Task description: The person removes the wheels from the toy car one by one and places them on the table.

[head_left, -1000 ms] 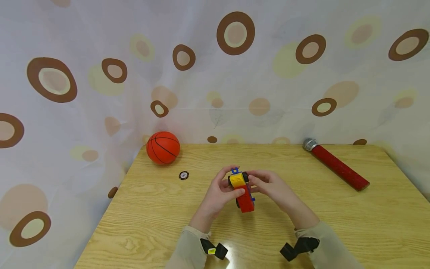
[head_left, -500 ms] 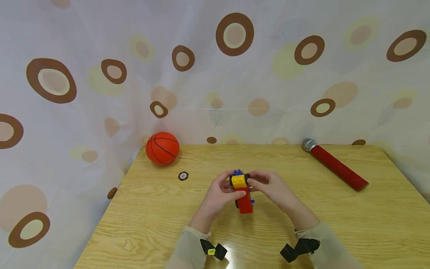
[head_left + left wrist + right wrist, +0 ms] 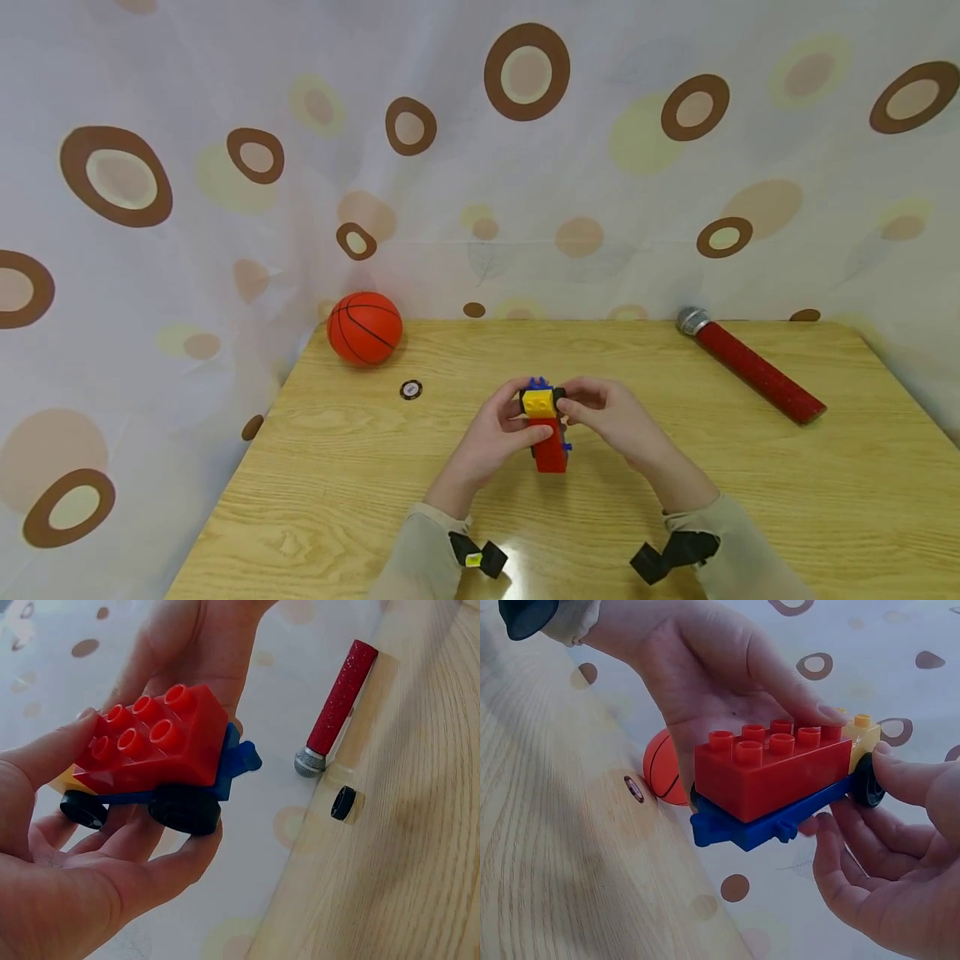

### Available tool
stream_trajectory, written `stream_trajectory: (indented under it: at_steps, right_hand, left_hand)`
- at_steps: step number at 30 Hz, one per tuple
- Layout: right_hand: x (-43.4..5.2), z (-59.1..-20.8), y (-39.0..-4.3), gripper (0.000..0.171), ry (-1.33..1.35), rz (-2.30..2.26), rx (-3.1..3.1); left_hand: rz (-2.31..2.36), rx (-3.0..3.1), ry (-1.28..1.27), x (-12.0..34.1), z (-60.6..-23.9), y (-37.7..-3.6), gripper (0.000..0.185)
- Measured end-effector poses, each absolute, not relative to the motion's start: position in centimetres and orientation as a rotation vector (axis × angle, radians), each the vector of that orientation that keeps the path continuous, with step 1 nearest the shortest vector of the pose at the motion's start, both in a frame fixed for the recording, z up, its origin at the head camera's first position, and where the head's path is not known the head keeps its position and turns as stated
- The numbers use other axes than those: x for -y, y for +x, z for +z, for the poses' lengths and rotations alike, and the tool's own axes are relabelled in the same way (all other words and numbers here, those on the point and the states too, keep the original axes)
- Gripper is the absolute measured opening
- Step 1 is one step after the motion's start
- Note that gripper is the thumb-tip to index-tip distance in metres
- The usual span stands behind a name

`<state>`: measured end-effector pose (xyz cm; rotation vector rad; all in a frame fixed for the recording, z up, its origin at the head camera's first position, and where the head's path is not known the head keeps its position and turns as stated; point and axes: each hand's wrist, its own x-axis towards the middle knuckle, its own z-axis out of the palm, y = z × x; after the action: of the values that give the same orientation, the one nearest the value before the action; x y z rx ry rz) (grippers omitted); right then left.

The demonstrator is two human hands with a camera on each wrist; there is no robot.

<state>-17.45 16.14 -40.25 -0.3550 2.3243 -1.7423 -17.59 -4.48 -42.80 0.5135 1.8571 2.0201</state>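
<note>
A toy car point(image 3: 550, 450) built of blocks is held above the table between both hands. It has a red studded brick point(image 3: 157, 742) and a yellow brick point(image 3: 539, 404) on a blue base point(image 3: 765, 825) with black wheels. My left hand point(image 3: 483, 437) grips it, thumb lying on the red brick and fingers beneath. My right hand point(image 3: 618, 421) pinches a black wheel point(image 3: 868, 780) beside the yellow brick. In the right wrist view, a bare blue axle stub point(image 3: 786, 831) shows at the other end of that side. My left fingers partly hide the far side.
An orange basketball point(image 3: 364, 328) sits at the table's back left, with a poker chip point(image 3: 411, 389) near it. A red-handled microphone point(image 3: 757, 371) lies at the back right. The left wrist view shows a black wheel-like disc point(image 3: 343, 803) on the table point(image 3: 315, 500).
The toy car has turned slightly, so its yellow end has shifted a little to the right. Both hands keep their hold, and the things on the table have not moved.
</note>
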Motion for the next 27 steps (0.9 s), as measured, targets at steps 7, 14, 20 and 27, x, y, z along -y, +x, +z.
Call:
stream_trajectory:
  at_steps: [7,14,20,27]
  right_hand:
    - [-16.42,-40.02,-17.43,0.039,-0.353,-1.736,-2.336]
    - [-16.84,-39.78,-17.40,0.039,-0.365,-1.735,-2.307]
    - [-17.06,-39.83,-17.47,0.037,-0.329,-1.753,-2.300]
    - [-16.92,-39.89,-17.29,0.038,-0.265,-1.745,-2.336]
  left_hand:
    - [2.002,-1.856,0.520,4.49,-42.83,-17.57,0.057]
    - [1.951,-1.868,0.521,4.41,-42.83,-17.54,0.057]
    - [1.908,-1.895,0.550,4.43,-42.77,-17.46,0.055]
    - [1.884,-1.945,0.562,4.39,-42.73,-17.31,0.055]
